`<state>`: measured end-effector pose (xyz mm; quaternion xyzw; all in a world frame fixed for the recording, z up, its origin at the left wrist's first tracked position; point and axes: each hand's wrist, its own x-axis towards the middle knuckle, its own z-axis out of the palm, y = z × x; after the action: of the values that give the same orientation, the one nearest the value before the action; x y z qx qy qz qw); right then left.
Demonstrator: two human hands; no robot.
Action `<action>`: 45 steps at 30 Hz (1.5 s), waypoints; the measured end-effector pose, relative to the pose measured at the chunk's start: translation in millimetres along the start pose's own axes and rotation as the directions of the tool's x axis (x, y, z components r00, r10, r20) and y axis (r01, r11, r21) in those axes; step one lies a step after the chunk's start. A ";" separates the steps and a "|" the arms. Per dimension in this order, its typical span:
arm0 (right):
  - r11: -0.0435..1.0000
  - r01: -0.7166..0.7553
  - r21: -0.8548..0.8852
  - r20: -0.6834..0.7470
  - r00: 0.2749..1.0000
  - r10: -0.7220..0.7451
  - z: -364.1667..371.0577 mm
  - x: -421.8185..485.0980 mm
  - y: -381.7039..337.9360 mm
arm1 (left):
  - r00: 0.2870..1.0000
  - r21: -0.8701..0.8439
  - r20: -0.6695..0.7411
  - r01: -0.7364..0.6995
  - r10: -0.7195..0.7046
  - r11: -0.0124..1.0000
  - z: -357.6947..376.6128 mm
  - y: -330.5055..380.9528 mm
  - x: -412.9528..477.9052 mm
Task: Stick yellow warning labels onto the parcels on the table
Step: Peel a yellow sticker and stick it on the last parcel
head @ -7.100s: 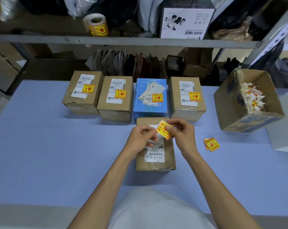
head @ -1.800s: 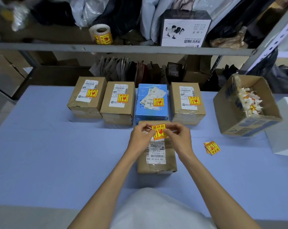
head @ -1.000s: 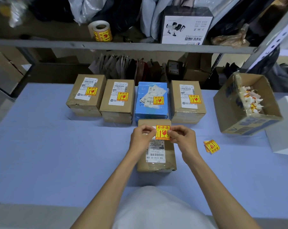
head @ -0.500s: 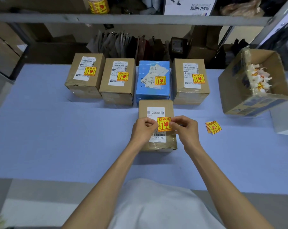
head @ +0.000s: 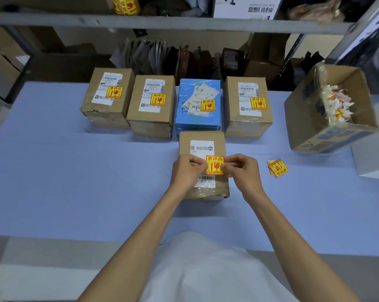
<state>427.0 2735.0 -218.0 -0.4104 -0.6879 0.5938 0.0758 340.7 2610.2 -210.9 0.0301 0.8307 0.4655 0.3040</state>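
A brown cardboard parcel (head: 202, 140) with a white shipping label lies in front of me on the blue table (head: 75, 175). My left hand (head: 187, 171) and my right hand (head: 242, 171) pinch the two side edges of a yellow warning label (head: 214, 165), held flat over the parcel's white label. Whether it touches the parcel I cannot tell. Behind stand several parcels in a row, each bearing a yellow label: three brown ones (head: 107, 105) (head: 151, 118) (head: 248, 123) and a blue one (head: 198, 125).
A few loose yellow labels (head: 278, 167) lie on the table right of the parcel. An open cardboard box (head: 328, 136) with crumpled label backings stands at the right, beside a white box (head: 373, 158). A label roll (head: 125, 5) sits on the shelf above.
Both hands have lowered the yellow label from above the parcel's far end down over its white shipping label. The view has tilted downward.
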 end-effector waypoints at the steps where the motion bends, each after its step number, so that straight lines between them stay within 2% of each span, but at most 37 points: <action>1: 1.000 -0.012 -0.004 -0.015 1.000 0.012 0.1 1.1 1.0 | 1.000 0.017 -0.010 -0.003 0.003 1.000 0.5 0.5 0.1; 8: 0.997 -0.045 -0.062 -0.052 0.998 0.042 0.4 7.2 2.5 | 0.999 0.161 -0.042 0.009 -0.002 0.987 3.7 2.0 -1.6; 23: 0.964 -0.003 -0.267 -0.090 0.996 -0.021 8.1 8.5 6.8 | 0.999 0.324 -0.035 -0.006 0.019 0.946 9.0 4.6 -0.2; 31: 0.945 -0.015 -0.328 -0.079 0.997 -0.011 9.1 8.0 4.8 | 0.999 0.366 -0.025 -0.024 0.036 0.930 9.3 2.9 1.0; 34: 0.915 -0.026 -0.403 -0.090 0.996 -0.012 11.7 8.9 4.4 | 0.996 0.404 -0.058 -0.041 0.071 0.914 8.9 -1.3 2.4; 35: 0.883 -0.011 -0.470 -0.091 0.995 -0.036 11.4 8.0 3.6 | 0.993 0.418 -0.063 -0.060 0.095 0.906 7.2 -4.3 3.6; 37: 0.750 0.089 -0.655 -0.059 0.984 -0.169 7.0 5.6 3.8 | 0.986 0.388 -0.029 -0.141 0.164 0.911 1.4 -9.7 7.3; 39: 0.602 0.250 -0.758 0.053 0.944 -0.325 2.7 5.5 3.3 | 0.973 0.334 0.039 -0.227 0.228 0.915 -6.6 -12.4 9.8; 40: 0.570 0.317 -0.758 0.116 0.926 -0.360 1.4 7.1 3.9 | 0.962 0.333 0.085 -0.273 0.259 0.903 -9.8 -12.9 10.9; 41: 0.576 0.362 -0.732 0.170 0.917 -0.360 1.2 9.1 5.4 | 0.947 0.354 0.134 -0.322 0.293 0.878 -11.5 -12.9 11.8; 43: 0.655 0.400 -0.641 0.234 0.915 -0.330 2.9 11.8 11.5 | 0.922 0.422 0.201 -0.386 0.330 0.821 -11.9 -11.6 12.5; 45: 0.692 0.435 -0.576 0.249 0.900 -0.358 3.0 12.3 18.6 | 0.923 0.447 0.197 -0.384 0.330 0.808 -11.9 -10.4 12.5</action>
<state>426.0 2740.0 -240.0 -0.2184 -0.9190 0.3275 0.0230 326.7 2599.5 -220.5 0.2852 0.8808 0.2928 0.2390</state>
